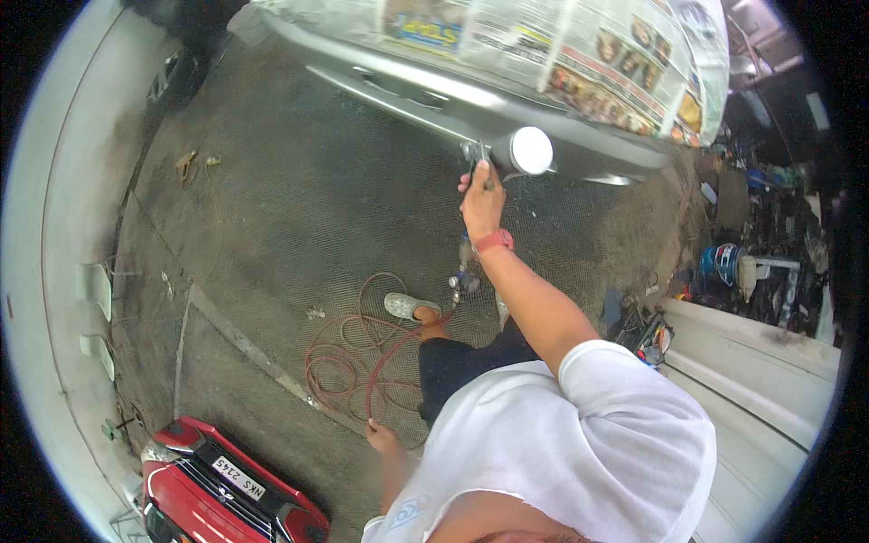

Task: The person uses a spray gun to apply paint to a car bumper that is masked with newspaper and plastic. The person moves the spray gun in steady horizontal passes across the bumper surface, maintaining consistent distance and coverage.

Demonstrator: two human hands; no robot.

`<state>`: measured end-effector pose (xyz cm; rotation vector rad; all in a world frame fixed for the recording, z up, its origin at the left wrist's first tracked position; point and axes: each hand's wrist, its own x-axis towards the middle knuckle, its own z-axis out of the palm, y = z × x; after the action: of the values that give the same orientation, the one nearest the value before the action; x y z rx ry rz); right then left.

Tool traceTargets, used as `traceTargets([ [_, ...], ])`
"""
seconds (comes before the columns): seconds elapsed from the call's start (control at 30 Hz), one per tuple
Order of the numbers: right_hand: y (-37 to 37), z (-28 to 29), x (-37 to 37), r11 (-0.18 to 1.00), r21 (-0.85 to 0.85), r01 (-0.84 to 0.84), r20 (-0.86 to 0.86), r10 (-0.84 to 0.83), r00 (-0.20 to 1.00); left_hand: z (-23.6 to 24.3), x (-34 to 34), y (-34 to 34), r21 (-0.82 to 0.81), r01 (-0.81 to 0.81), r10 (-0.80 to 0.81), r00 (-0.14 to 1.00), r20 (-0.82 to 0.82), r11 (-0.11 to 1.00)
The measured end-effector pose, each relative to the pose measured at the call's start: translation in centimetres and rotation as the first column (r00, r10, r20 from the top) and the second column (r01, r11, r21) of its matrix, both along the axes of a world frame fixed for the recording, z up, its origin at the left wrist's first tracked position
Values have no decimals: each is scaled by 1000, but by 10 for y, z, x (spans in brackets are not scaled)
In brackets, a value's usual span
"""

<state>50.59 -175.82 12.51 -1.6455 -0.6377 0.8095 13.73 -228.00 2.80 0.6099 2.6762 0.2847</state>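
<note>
Stretched out ahead, my right hand (482, 201) is closed around a spray gun (480, 154) with a round white-topped cup (530, 150). The gun is close to a grey car body panel (489, 101); whether paint is coming out cannot be made out. Newspaper (507, 41) covers the upper part of the car. Low at my left side, my left hand (385, 438) grips a red air hose (372, 391). Loops of this hose lie on the floor near my foot. Below my right wrist hangs a metal fitting with a gauge (463, 281), joined to the hose.
A red car front (222, 484) stands at lower left. White wall panels (54, 226) run along the left. Tools and parts, including a blue bucket (721, 263), crowd the right side beside a white ledge (751, 344). A small yellowish object (186, 166) lies on the floor at far left.
</note>
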Motion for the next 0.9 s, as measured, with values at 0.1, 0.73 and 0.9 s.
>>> traceTargets([
  [0.1,49,24,-50,996,9,-89,-20,89,996,3,-47,9,23,-39,38,998,55,999],
  [0.73,122,84,-125,898,54,436,-97,-430,897,43,-289,215,217,33,-39,999,23,976],
  [0.9,228,76,-210,947,48,316,-101,-311,945,49,-329,279,185,30,-38,998,43,982],
])
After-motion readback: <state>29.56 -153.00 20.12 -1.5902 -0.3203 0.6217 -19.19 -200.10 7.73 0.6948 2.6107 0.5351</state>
